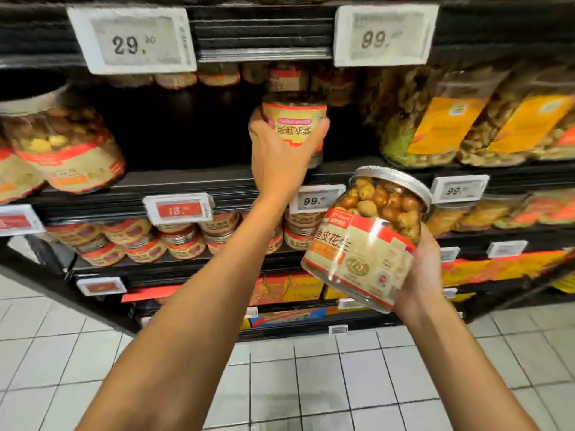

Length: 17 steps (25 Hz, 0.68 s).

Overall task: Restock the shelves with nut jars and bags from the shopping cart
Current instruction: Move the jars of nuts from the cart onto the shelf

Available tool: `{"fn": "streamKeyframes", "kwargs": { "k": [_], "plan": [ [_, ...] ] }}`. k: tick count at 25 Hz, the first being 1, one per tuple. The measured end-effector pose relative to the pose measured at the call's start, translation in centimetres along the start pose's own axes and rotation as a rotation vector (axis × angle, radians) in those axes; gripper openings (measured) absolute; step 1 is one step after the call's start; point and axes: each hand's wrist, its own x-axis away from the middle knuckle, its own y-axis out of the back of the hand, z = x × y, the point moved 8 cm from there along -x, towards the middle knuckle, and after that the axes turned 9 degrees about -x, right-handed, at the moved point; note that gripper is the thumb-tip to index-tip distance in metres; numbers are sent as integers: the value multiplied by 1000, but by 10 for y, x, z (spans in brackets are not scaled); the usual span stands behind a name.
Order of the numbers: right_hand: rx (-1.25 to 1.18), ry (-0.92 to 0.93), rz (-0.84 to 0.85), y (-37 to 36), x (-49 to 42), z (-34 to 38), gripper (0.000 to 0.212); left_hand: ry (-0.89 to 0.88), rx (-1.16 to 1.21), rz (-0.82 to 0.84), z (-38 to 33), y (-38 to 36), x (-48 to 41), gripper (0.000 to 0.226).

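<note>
My left hand (pixel 281 150) grips a small nut jar (pixel 295 119) with a cream and red label, held upside down just above the black middle shelf (pixel 193 181), in its dark open gap. My right hand (pixel 423 275) holds a larger clear nut jar (pixel 370 241) with a silver lid and red-cream label, tilted to the left, in front of the lower shelves. The shopping cart is not in view.
Large nut jars (pixel 59 150) stand at the shelf's left and nut bags (pixel 451 119) with orange labels at its right. More jars sit at the back. Small jars (pixel 174 237) fill the shelf below. Price tags (pixel 132 38) line the shelf edges. White floor tiles lie beneath.
</note>
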Motion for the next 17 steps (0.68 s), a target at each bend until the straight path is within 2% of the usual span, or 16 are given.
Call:
{"fn": "streamKeyframes", "kwargs": {
  "k": [4, 9, 11, 13, 14, 16, 17],
  "plan": [
    [31, 31, 22, 3, -10, 18, 33, -6, -165, -19, 11, -14, 1, 102],
    [50, 46, 40, -5, -13, 26, 38, 34, -281, 157, 14, -19, -2, 107],
    [53, 43, 61, -12, -12, 25, 47, -7, -243, 112, 5, 5, 9, 95],
    [100, 36, 119, -25, -10, 20, 60, 19, -5, 44, 8, 35, 36, 69],
    [124, 37, 154, -34, -8, 17, 63, 86, 146, 125, 12, 41, 54, 66],
    [150, 23, 249, -60, -5, 4, 61, 169, 291, 433, 9, 39, 93, 89],
    [162, 9, 301, -75, -2, -6, 56, 130, 320, 522, 6, 44, 106, 97]
  ]
}}
